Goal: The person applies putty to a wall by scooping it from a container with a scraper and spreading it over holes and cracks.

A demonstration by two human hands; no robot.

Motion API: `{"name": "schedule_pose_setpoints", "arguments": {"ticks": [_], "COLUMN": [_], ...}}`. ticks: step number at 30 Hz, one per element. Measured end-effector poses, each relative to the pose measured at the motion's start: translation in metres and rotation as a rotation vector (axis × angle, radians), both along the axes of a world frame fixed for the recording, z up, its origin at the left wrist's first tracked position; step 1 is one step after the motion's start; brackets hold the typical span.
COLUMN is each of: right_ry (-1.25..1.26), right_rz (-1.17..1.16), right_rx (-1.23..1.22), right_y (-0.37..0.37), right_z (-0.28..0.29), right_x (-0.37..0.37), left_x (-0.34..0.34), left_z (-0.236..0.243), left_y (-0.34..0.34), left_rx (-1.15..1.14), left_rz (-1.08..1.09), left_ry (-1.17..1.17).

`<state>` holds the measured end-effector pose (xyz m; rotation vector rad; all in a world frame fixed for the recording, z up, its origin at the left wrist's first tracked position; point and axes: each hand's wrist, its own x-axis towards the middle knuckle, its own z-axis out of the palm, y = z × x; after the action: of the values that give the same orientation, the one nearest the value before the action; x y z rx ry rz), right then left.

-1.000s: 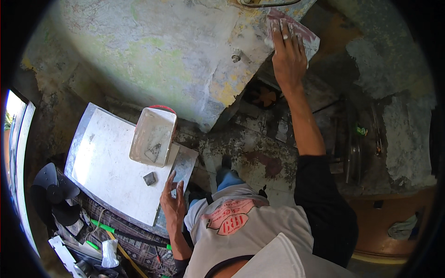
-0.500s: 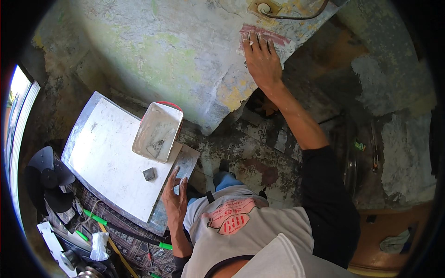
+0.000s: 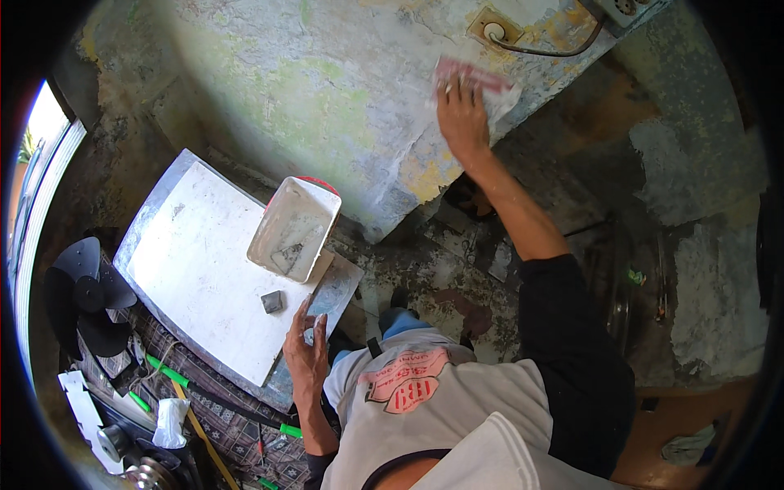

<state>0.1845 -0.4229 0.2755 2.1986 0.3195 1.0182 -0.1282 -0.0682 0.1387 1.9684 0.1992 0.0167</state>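
My right hand (image 3: 462, 118) presses a pink-and-white sheet of sandpaper (image 3: 476, 80) flat against a patchy green and yellow wall (image 3: 327, 90), just below an electrical outlet plate (image 3: 494, 27). My left hand (image 3: 305, 355) hangs low by my hip with its fingers loosely spread; it holds nothing and lies against the near edge of a white board (image 3: 196, 269). On that board stand a white rectangular tub (image 3: 294, 229) and a small grey block (image 3: 272, 302).
A black fan blade (image 3: 82, 294) lies at the left near a window (image 3: 41, 155). Green-handled tools (image 3: 167, 371), a cloth and white parts are scattered on a patterned mat at lower left. A stained concrete floor (image 3: 441, 269) spreads below the wall.
My right hand has slid the sandpaper leftward along the wall. The view has shifted, bringing the outlet plate into sight. My left hand has stayed by the board.
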Motion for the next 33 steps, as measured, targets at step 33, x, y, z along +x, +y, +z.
{"name": "schedule_pose_setpoints", "arguments": {"ticks": [33], "right_ry": [0.684], "right_rz": [-0.035], "right_rx": [0.556], "right_y": [0.006], "right_z": [-0.299], "right_x": [-0.104], "left_x": [-0.033], "left_z": [-0.038], "left_y": [-0.008], "left_rx": [-0.059], "left_rz": [0.082], "left_ry": [0.353]}}
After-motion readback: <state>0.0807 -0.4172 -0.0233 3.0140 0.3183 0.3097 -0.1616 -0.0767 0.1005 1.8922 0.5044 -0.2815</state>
